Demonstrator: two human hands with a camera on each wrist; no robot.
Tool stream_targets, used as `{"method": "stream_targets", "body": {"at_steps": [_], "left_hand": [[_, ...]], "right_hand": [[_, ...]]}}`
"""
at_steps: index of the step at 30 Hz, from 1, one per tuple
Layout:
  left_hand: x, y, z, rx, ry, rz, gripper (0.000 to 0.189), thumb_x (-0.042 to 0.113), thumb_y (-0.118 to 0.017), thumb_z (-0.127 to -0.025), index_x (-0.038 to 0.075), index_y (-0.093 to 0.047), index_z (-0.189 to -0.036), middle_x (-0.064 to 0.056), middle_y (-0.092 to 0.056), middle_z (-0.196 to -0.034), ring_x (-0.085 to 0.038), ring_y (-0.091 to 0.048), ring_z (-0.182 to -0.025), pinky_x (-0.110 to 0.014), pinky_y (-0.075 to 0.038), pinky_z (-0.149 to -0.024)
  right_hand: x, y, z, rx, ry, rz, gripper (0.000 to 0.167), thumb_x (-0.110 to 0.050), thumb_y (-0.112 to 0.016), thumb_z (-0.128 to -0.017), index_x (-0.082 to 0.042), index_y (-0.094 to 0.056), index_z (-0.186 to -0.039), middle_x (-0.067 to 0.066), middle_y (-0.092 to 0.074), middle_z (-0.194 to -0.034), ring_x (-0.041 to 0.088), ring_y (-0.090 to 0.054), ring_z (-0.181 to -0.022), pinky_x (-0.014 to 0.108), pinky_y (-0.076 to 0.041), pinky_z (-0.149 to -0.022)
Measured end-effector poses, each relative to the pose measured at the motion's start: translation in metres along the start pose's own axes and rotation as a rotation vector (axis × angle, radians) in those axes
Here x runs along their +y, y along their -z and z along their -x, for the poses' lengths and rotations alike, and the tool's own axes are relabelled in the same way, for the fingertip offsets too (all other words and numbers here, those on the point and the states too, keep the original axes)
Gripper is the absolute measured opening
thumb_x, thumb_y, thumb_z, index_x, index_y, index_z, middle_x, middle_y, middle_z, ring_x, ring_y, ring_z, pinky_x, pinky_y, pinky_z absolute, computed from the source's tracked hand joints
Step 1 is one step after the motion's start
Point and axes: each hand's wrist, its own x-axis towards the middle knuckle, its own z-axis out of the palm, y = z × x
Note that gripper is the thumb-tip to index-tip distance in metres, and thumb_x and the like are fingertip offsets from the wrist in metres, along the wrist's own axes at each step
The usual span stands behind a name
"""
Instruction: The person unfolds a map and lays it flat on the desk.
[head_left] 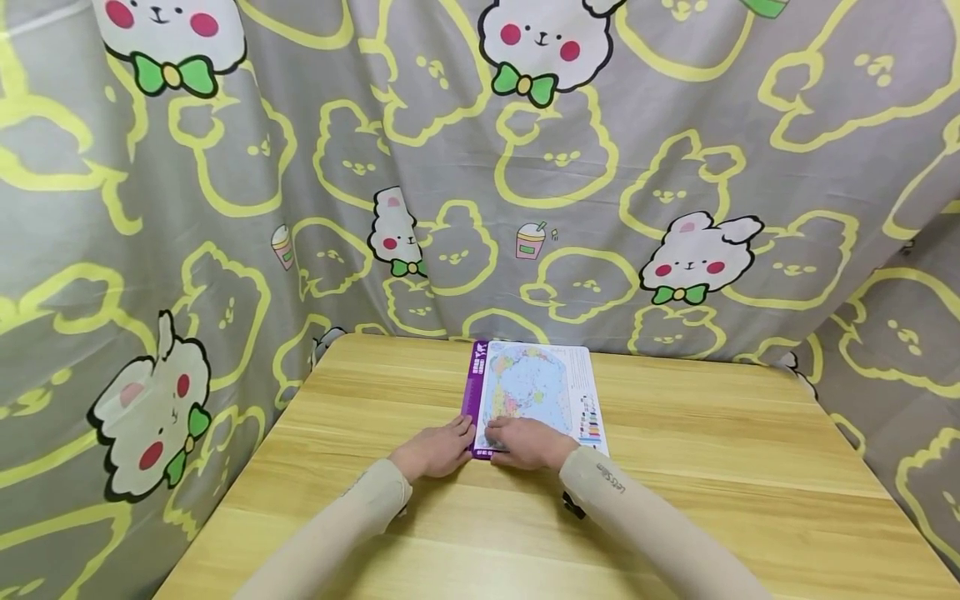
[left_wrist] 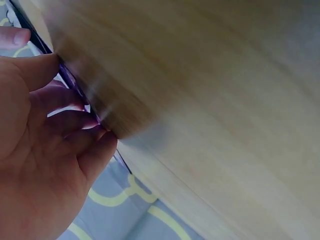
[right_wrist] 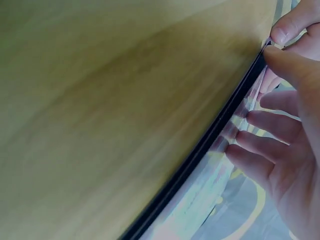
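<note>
A thin, glossy world map board (head_left: 558, 392) with a purple strip down its left side lies flat on the wooden table. My left hand (head_left: 438, 447) rests at the board's lower left corner, fingertips on the purple strip and thumb by the near edge. Beside it, my right hand (head_left: 528, 442) lies over the lower part of the map, covering some of it. In the right wrist view its lightly bent fingers (right_wrist: 260, 150) touch the shiny face, while the thumb (right_wrist: 285, 57) sits at the dark near edge. Both thumbs are close together.
The wooden table (head_left: 697, 467) extends to both sides of the board and toward me. A grey curtain (head_left: 465, 158) with cartoon rabbits and yellow outlines hangs behind the table and along its sides. The board's far edge lies near the table's back edge.
</note>
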Motion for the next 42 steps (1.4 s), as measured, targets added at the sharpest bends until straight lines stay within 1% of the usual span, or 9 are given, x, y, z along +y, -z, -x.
{"method": "stream_targets", "body": {"at_steps": [5,8,16,19,25,28,32,37,42], "left_hand": [[0.001,0.000,0.000,-0.010,0.007,-0.002,0.054,0.033,-0.043,-0.101,0.001,-0.037,-0.144,-0.017,-0.031,-0.150,-0.028,-0.029,-0.138,-0.038,-0.032,-0.108],[0.001,0.000,0.000,-0.007,0.006,-0.012,0.054,0.033,-0.044,-0.100,0.001,-0.038,-0.143,-0.017,-0.032,-0.149,-0.028,-0.030,-0.137,-0.037,-0.033,-0.108],[-0.001,0.000,-0.001,0.011,0.008,-0.027,0.054,0.032,-0.046,-0.099,0.000,-0.041,-0.142,-0.018,-0.034,-0.148,-0.029,-0.032,-0.136,-0.039,-0.034,-0.106],[0.000,0.000,-0.001,0.012,0.007,-0.024,0.054,0.032,-0.047,-0.099,0.000,-0.040,-0.142,-0.018,-0.035,-0.147,-0.029,-0.032,-0.136,-0.039,-0.035,-0.106],[0.003,0.003,0.001,0.011,0.018,0.001,0.054,0.030,-0.048,-0.098,0.000,-0.039,-0.142,-0.019,-0.035,-0.147,-0.030,-0.033,-0.135,-0.040,-0.035,-0.106],[0.005,0.003,0.001,0.002,0.021,-0.006,0.054,0.030,-0.048,-0.098,0.000,-0.039,-0.143,-0.019,-0.034,-0.147,-0.030,-0.033,-0.135,-0.040,-0.035,-0.106],[0.006,0.003,0.000,-0.002,0.012,-0.029,0.054,0.029,-0.048,-0.098,-0.001,-0.039,-0.142,-0.019,-0.034,-0.147,-0.030,-0.032,-0.136,-0.040,-0.033,-0.107],[0.007,0.003,-0.001,0.006,0.005,-0.047,0.053,0.029,-0.048,-0.098,-0.002,-0.040,-0.141,-0.020,-0.035,-0.147,-0.031,-0.033,-0.135,-0.040,-0.033,-0.107],[0.010,0.003,-0.002,0.018,0.024,-0.052,0.054,0.032,-0.046,-0.099,-0.002,-0.040,-0.141,-0.020,-0.036,-0.146,-0.030,-0.034,-0.135,-0.040,-0.034,-0.107]], "right_hand": [[0.000,0.000,0.003,0.045,0.040,0.016,0.028,-0.031,-0.055,-0.096,-0.010,-0.060,-0.114,0.005,-0.064,-0.115,0.017,-0.062,-0.103,0.031,-0.050,-0.090],[0.000,0.002,0.005,0.072,0.042,0.036,0.023,-0.029,-0.054,-0.097,-0.013,-0.060,-0.111,0.003,-0.065,-0.112,0.016,-0.063,-0.100,0.031,-0.051,-0.086],[-0.006,0.018,0.013,0.162,0.024,0.142,0.024,-0.025,-0.051,-0.098,-0.011,-0.060,-0.115,0.004,-0.066,-0.114,0.017,-0.064,-0.100,0.032,-0.053,-0.082],[-0.007,0.021,0.016,0.179,0.026,0.170,0.024,-0.024,-0.050,-0.099,-0.010,-0.060,-0.117,0.005,-0.066,-0.115,0.018,-0.064,-0.101,0.032,-0.054,-0.080],[-0.008,0.027,0.021,0.147,0.026,0.254,0.032,-0.016,-0.048,-0.099,-0.007,-0.056,-0.130,0.008,-0.062,-0.123,0.020,-0.061,-0.108,0.033,-0.053,-0.084],[-0.009,0.028,0.024,0.123,0.021,0.288,0.036,-0.013,-0.048,-0.099,-0.007,-0.053,-0.133,0.009,-0.060,-0.127,0.020,-0.059,-0.112,0.033,-0.052,-0.086],[-0.008,0.031,0.029,0.136,0.032,0.332,0.036,-0.011,-0.049,-0.098,-0.007,-0.053,-0.134,0.009,-0.059,-0.128,0.020,-0.059,-0.112,0.032,-0.052,-0.086],[-0.006,0.036,0.033,0.208,0.065,0.378,0.034,-0.008,-0.052,-0.096,-0.005,-0.056,-0.129,0.009,-0.061,-0.124,0.019,-0.062,-0.107,0.030,-0.054,-0.081],[-0.004,0.044,0.037,0.254,0.072,0.406,0.032,-0.009,-0.053,-0.095,-0.004,-0.058,-0.127,0.009,-0.063,-0.121,0.018,-0.063,-0.104,0.030,-0.054,-0.079]]}}
